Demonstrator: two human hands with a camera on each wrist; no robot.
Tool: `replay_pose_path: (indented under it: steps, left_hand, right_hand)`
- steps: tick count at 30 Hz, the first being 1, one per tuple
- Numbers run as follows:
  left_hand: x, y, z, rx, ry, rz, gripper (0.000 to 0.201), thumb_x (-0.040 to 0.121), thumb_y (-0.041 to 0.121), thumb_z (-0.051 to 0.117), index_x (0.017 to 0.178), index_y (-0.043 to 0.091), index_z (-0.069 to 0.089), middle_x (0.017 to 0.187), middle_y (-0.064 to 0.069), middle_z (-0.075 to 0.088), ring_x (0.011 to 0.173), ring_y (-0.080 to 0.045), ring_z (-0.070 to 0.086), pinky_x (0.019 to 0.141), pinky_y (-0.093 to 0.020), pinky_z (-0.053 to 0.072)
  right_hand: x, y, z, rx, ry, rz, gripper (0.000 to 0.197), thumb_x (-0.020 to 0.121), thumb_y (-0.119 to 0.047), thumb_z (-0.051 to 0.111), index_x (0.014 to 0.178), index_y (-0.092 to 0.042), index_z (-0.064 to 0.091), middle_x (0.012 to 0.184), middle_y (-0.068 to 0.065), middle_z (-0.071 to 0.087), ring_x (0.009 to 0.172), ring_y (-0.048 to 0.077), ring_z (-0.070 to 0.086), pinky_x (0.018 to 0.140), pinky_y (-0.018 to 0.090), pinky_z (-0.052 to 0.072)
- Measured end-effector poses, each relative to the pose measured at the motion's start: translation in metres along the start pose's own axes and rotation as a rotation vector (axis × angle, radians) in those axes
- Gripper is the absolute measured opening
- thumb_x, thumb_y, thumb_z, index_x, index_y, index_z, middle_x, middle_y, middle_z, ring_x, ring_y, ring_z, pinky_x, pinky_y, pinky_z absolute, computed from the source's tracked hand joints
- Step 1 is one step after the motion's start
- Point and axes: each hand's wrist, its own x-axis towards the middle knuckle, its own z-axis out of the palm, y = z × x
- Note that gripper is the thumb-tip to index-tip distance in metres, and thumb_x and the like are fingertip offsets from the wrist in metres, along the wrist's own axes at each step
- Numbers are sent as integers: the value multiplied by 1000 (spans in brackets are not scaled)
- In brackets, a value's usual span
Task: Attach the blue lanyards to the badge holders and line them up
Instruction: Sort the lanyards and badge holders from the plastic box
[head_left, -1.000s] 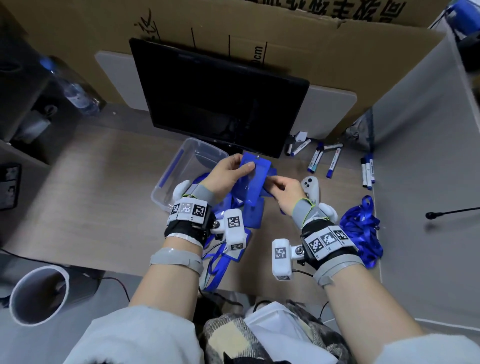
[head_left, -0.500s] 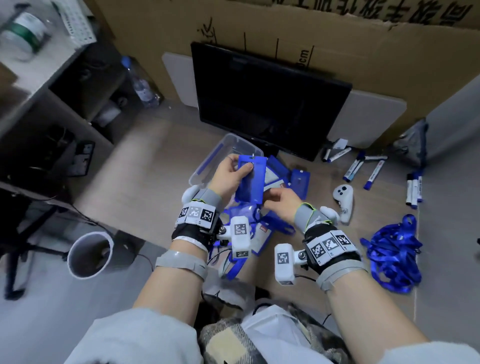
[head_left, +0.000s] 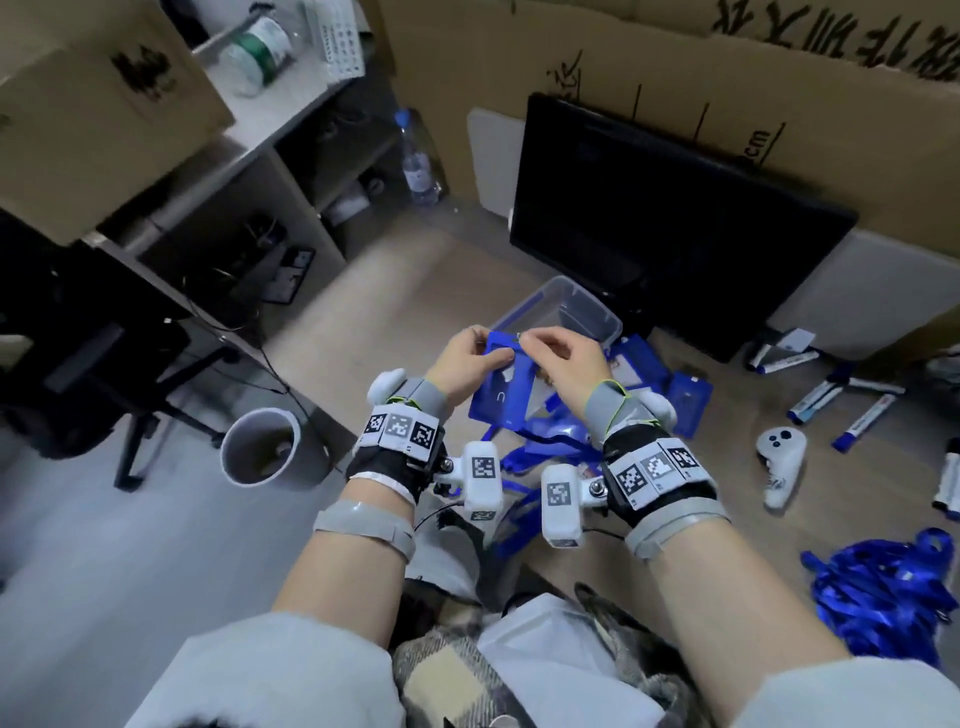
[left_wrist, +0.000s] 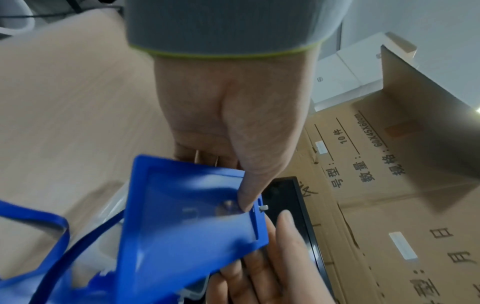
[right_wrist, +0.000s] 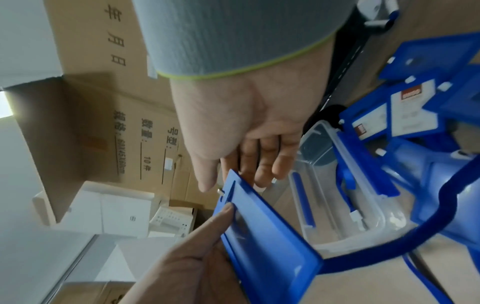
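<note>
My left hand (head_left: 485, 351) grips a blue badge holder (head_left: 497, 397) above the table, thumb (left_wrist: 245, 197) pressed on its front beside the top slot, fingers behind it. My right hand (head_left: 525, 340) pinches the small white lanyard clip (left_wrist: 263, 207) that pokes through that slot; its thumb (right_wrist: 207, 181) and fingers (right_wrist: 259, 164) sit on either side of the holder's top edge (right_wrist: 228, 185). A blue lanyard strap (head_left: 525, 395) hangs from the holder down toward my lap. Loose badge holders (head_left: 691, 397) lie on the table behind my hands.
A clear plastic box (head_left: 592, 309) stands just beyond my hands, in front of a black monitor (head_left: 665, 234). Markers (head_left: 841, 395) and a white controller (head_left: 779, 457) lie to the right. A heap of blue lanyards (head_left: 883, 597) is near right. A grey bin (head_left: 260, 452) stands left.
My right hand has moved up from the holder's lower side to its top slot and now pinches the clip there. The head view has swung to the left.
</note>
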Motion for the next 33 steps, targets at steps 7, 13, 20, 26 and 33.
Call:
replay_pose_path:
  steps: [7, 13, 20, 26, 33]
  left_hand:
    - [16, -9, -59, -16, -53, -7, 15, 89, 0, 63, 89, 11, 53, 83, -10, 66, 68, -15, 64, 62, -21, 53]
    - [63, -17, -113, -69, -101, -47, 20, 89, -6, 59, 85, 11, 49, 59, 5, 67, 57, -9, 64, 57, -18, 50]
    - [116, -17, -173, -129, -151, -139, 9, 91, 6, 61, 95, 11, 56, 80, -6, 66, 65, -15, 62, 64, -24, 50]
    - [150, -5, -201, -278, -168, -167, 10, 92, 5, 58, 88, 14, 54, 79, -4, 65, 62, -13, 60, 62, -24, 49]
    - [181, 9, -218, -411, -117, -174, 8, 96, 12, 55, 97, 17, 49, 86, -3, 66, 70, -14, 65, 63, -27, 53]
  right_hand:
    - [38, -3, 52, -118, -33, -28, 11, 88, -25, 67, 93, -20, 75, 89, -7, 74, 81, 6, 65, 75, 23, 52]
    - [76, -11, 98, -153, -6, 20, 15, 89, -21, 67, 99, -14, 75, 92, -3, 73, 83, 6, 63, 75, 9, 47]
    - [119, -28, 159, -24, 114, 210, 23, 98, -19, 50, 94, -19, 72, 83, 3, 67, 68, 12, 55, 63, 19, 44]
    - [139, -45, 185, 12, 140, 293, 32, 92, -27, 40, 88, -29, 72, 90, -4, 73, 97, 14, 65, 79, 25, 44]
    - [131, -41, 187, -465, 81, 452, 15, 82, -17, 64, 96, -21, 68, 76, -4, 64, 73, 14, 58, 69, 20, 47]
